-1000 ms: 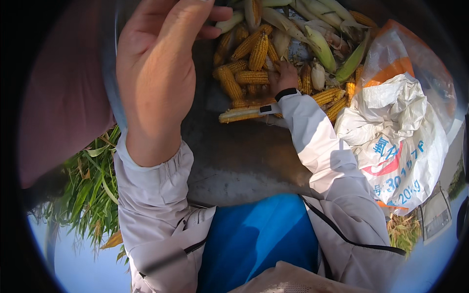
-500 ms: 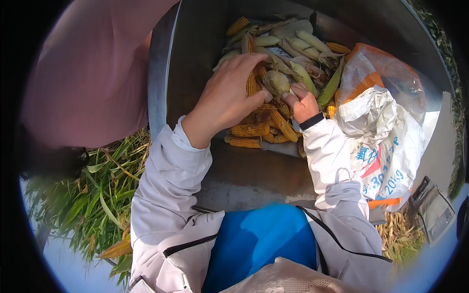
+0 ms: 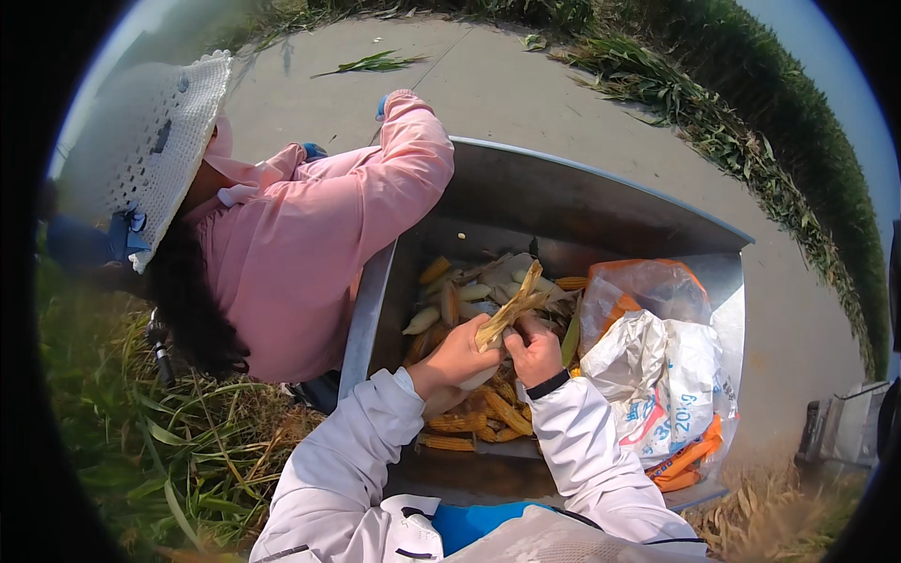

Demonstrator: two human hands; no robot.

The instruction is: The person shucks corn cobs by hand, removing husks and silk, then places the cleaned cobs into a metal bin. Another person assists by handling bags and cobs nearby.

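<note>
Both hands meet over a metal bin, around a husk-covered ear of corn whose dry, yellowish husk end sticks up between them. My left hand is wrapped round the ear, hiding much of it. At its other side my right hand pinches the husk, fingertips close to the left hand's. Below them lie several bare yellow corn cobs. Farther back is a heap of pale husked ears and loose leaves.
A white and orange plastic sack fills the bin's right side. Close at the left, a person in a pink top and white hat leans along the bin's edge. Beyond lies grey pavement with cut stalks; green plants grow at lower left.
My left hand, spread and apart half a second ago, has closed on the ear beside my right hand. The view has tilted up, showing more pavement and the other person.
</note>
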